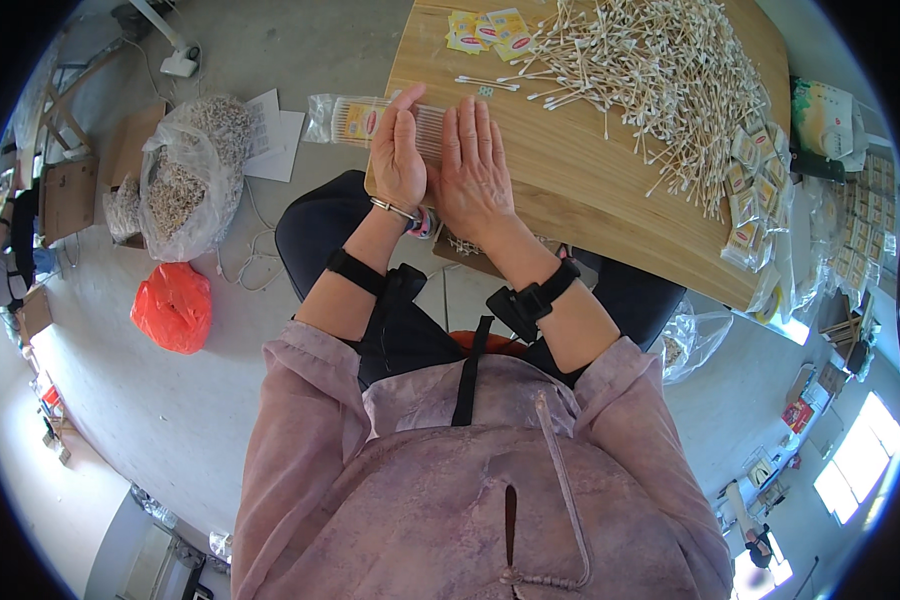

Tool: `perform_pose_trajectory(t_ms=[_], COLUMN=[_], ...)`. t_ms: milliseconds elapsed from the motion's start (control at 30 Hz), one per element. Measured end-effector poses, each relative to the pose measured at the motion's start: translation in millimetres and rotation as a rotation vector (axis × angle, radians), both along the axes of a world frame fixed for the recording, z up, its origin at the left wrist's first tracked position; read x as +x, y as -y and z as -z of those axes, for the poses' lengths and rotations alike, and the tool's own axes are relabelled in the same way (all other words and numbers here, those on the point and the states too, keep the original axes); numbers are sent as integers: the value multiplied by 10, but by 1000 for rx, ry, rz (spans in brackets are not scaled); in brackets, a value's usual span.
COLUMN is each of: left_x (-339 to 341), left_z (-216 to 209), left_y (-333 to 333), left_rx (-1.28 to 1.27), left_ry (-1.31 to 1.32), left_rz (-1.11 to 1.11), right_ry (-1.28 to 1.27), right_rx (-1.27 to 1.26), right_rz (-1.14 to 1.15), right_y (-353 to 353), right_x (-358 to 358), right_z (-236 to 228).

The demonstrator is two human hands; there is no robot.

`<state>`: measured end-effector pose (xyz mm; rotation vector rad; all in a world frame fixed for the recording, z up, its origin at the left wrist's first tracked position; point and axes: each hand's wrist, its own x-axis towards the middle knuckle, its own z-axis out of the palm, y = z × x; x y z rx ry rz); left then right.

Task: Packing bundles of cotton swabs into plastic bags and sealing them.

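Note:
A clear plastic packet of cotton swabs with a yellow label [355, 121] lies across the left end of the wooden table, its loose end past the edge. My left hand [400, 158] stands on its side over the packet, fingers stretched out. Flat beside it is my right hand [473, 170], palm down, fingers straight, at the packet's right end. Swab sticks show between the two hands; whether my palms press on them is hidden. Just beyond my right fingertips lie a few loose cotton swabs [487, 82]. A big heap of cotton swabs [650, 75] covers the far right.
Yellow label cards [490, 32] lie at the table's far edge. Filled swab packets [753, 195] are piled at its right edge. On the floor to the left are a clear bag of swabs [185, 185], an orange-red plastic bag [172, 307] and white papers [273, 140].

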<state>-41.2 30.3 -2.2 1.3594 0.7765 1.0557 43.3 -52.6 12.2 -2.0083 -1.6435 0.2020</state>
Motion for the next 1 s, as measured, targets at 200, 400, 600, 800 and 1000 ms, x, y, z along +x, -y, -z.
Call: perform_pose_trajectory(t_ms=[200,400,600,800,1000], left_x=[26,15,-20,-7,-8], left_z=[-57,-121,-68,18,38], left_y=[-6,-41,-70,-55,-82], left_rx=[3,37,46,66,31], left_ry=[-30,-114,-133,-80,-44], left_rz=[1,28,82,19,18], right_ry=[201,165,185,177,164], right_rx=[-208,-215,-189,-209,-248], right_rz=[-32,-18,54,55,59], right_y=[-15,-62,-128,-119,-103], right_x=[-28,-67,-110,-123,-154], right_z=[39,44,72,63,39])
